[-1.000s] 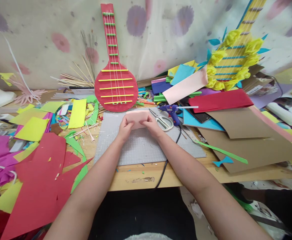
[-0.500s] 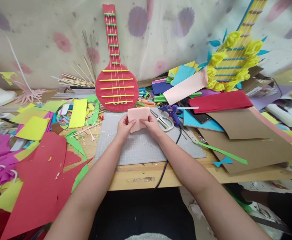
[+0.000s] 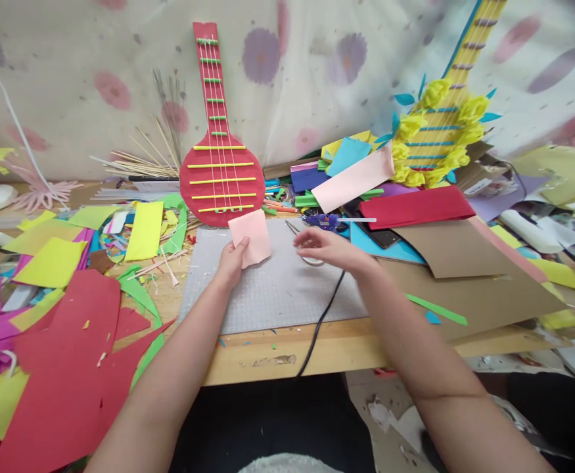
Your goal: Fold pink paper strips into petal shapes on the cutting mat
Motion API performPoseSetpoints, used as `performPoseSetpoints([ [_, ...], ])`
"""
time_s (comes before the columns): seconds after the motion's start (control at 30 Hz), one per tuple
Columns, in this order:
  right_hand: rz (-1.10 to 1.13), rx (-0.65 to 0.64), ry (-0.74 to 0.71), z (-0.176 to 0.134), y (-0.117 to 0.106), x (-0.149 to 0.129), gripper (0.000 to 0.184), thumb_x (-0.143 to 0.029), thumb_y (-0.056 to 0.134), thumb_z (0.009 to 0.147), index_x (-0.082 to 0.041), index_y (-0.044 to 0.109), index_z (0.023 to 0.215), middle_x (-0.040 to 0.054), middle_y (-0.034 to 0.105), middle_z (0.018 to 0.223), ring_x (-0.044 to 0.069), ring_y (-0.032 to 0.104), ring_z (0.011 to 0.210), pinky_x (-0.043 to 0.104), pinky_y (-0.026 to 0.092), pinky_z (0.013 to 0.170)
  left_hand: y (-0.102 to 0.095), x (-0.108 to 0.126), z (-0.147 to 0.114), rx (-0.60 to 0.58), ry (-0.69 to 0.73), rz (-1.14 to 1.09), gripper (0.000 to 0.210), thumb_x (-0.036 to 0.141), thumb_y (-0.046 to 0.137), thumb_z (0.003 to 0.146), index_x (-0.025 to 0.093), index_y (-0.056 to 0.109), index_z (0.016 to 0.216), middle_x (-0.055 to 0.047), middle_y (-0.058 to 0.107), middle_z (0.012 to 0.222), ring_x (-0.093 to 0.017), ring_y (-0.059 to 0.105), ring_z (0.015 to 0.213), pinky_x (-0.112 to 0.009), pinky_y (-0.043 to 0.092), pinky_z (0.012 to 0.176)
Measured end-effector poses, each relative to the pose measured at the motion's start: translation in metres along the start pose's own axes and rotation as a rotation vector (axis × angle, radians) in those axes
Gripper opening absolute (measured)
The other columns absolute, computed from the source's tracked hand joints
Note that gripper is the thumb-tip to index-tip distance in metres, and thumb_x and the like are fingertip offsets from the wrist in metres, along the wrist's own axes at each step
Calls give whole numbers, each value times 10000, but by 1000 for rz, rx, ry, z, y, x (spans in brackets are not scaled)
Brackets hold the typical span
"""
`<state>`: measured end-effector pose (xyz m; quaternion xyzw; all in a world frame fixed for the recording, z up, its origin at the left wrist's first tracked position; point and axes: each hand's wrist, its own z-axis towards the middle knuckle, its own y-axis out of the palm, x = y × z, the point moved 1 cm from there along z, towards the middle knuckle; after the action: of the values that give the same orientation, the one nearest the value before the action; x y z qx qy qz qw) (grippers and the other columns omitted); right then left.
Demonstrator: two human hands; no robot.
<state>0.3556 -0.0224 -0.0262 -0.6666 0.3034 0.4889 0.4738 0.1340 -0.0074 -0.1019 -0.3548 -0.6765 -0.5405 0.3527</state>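
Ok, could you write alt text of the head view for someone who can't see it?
A person's left hand holds a pale pink piece above a gray mat, while the open right hand is near the scissors. Behind the mat are a red guitar-like craft and, farther right, a flower-trimmed yellow one, amid colorful scraps.

Black lower garment (image 3: 272, 414); pale greyish cloth (image 3: 290, 464) (fuzzy-looking, mostly cut off); both forearms (image 3: 181, 358) bare.

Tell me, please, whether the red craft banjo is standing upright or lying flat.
Upright: the red craft banjo has its neck pointing up and its round body at the bottom, with the floral curtain behind it.
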Motion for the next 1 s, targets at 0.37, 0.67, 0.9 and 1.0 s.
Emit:
performPoseSetpoints([
  [0.37,-817,475,52,-13,-147,82,420,-324,625,682,-144,575,1058,141,600,1132,261,544,1048,403,422,882,-2,6,5,124,17,-78,176,240,669,745,151,635,893,-63,726,855,-160,682,747,-263,554,719],
  [0.67,-1128,533,230,19,-159,82,751,-603,654,599,-136,475,1159,171,580,1075,319,528,1000,411,400,817,-6,3,7,133,31,-19,229,284,673,738,143,642,915,-91,714,939,-201,682,850,-343,533,845],
  [0.9,-1103,649,299,18,-142,78,718,-520,669,609,-100,424,1137,196,563,1019,338,545,960,428,392,808,-7,1,8,125,49,-34,228,278,683,726,142,645,905,-85,719,904,-194,683,828,-328,540,828],
  [1.0,-1082,661,330,14,-136,72,661,-486,677,603,-100,445,1087,191,563,994,342,546,956,434,386,823,-7,1,8,130,57,-42,232,283,687,723,144,644,904,-86,720,903,-197,680,847,-329,537,836],
])
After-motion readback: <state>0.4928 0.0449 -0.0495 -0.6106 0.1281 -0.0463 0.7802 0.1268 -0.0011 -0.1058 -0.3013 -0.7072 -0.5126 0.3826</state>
